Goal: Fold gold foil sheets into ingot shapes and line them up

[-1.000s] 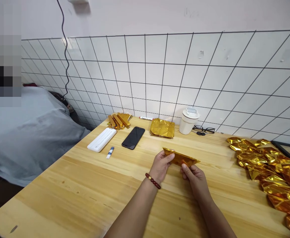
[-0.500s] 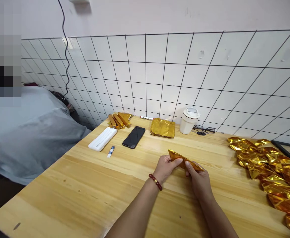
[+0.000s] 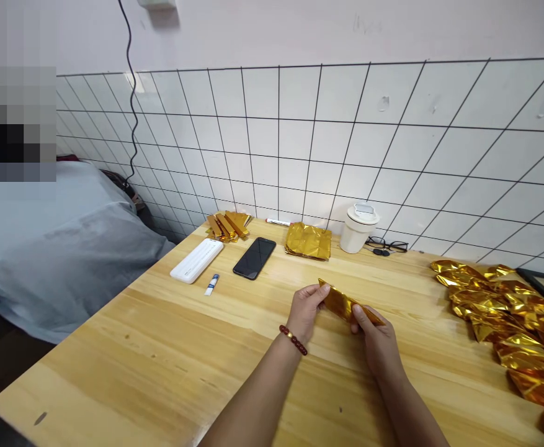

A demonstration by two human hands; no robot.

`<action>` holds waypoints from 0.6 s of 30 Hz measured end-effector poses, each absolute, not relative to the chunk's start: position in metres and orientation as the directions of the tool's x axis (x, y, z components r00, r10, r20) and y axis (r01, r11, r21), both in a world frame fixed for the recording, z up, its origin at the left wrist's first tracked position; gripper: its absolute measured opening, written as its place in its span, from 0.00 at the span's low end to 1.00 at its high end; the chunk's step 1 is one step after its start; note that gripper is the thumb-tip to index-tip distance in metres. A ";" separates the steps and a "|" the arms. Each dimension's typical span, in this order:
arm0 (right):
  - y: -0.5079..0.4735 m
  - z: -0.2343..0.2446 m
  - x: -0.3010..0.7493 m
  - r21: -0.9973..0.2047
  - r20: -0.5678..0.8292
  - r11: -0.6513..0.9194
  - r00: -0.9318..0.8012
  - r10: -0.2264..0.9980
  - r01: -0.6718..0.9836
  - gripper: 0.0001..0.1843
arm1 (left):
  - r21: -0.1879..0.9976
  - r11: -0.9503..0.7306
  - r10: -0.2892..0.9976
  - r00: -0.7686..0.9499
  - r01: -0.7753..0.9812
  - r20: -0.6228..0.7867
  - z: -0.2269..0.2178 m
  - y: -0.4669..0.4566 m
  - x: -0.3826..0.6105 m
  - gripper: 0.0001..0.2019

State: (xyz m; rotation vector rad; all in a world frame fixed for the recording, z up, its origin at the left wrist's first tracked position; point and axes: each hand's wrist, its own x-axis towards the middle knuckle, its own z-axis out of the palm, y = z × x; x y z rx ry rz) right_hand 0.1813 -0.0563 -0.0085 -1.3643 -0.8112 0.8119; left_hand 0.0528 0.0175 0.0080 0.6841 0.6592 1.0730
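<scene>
A folded piece of gold foil paper [image 3: 340,302] is held just above the wooden table [image 3: 183,354], slanting down to the right. My left hand [image 3: 305,308], with a dark red bead bracelet [image 3: 293,340] at the wrist, pinches its upper left end between thumb and fingers. My right hand [image 3: 374,335] grips the lower right part, thumb on the near face and fingers behind. The fingers behind the foil are partly hidden. Beyond it lies a stack of flat gold foil sheets [image 3: 307,241].
Shaped gold foil pieces [image 3: 508,316] line the right side; folded gold strips [image 3: 227,226] lie at the far left corner. A white power bank [image 3: 196,261], black phone [image 3: 254,258], small white-and-blue tube [image 3: 211,285], marker [image 3: 278,221], white cup [image 3: 359,228] and glasses [image 3: 387,245] stand around.
My left thumb has slid up and left along the foil to its end, baring more of its near face. The right hand has barely moved; the whole view has shifted slightly.
</scene>
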 end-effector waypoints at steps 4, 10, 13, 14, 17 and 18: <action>-0.056 -0.013 0.182 -0.991 -0.010 0.061 0.514 0.858 -0.122 0.25 | 0.741 0.322 0.939 0.300 -0.589 -0.170 0.009 0.019 0.051 0.19; -0.055 -0.020 0.186 -0.989 -0.040 0.044 0.547 0.836 -0.139 0.28 | 0.705 0.326 0.939 0.301 -0.630 -0.166 0.011 0.020 0.050 0.22; -0.055 -0.020 0.185 -0.986 -0.056 0.041 0.548 0.835 -0.162 0.27 | 0.753 0.338 0.926 0.345 -0.565 -0.156 0.010 0.018 0.051 0.25; -0.055 -0.018 0.185 -0.983 -0.068 0.039 0.555 0.829 -0.179 0.27 | 0.769 0.333 0.924 0.352 -0.546 -0.151 0.010 0.018 0.052 0.25; -0.055 -0.013 0.181 -0.969 -0.080 0.069 0.562 0.823 -0.239 0.26 | 0.791 0.317 0.925 0.356 -0.524 -0.135 0.010 0.017 0.052 0.26; -0.055 -0.011 0.180 -0.964 -0.075 0.083 0.562 0.824 -0.251 0.26 | 0.791 0.315 0.926 0.353 -0.525 -0.134 0.011 0.016 0.052 0.26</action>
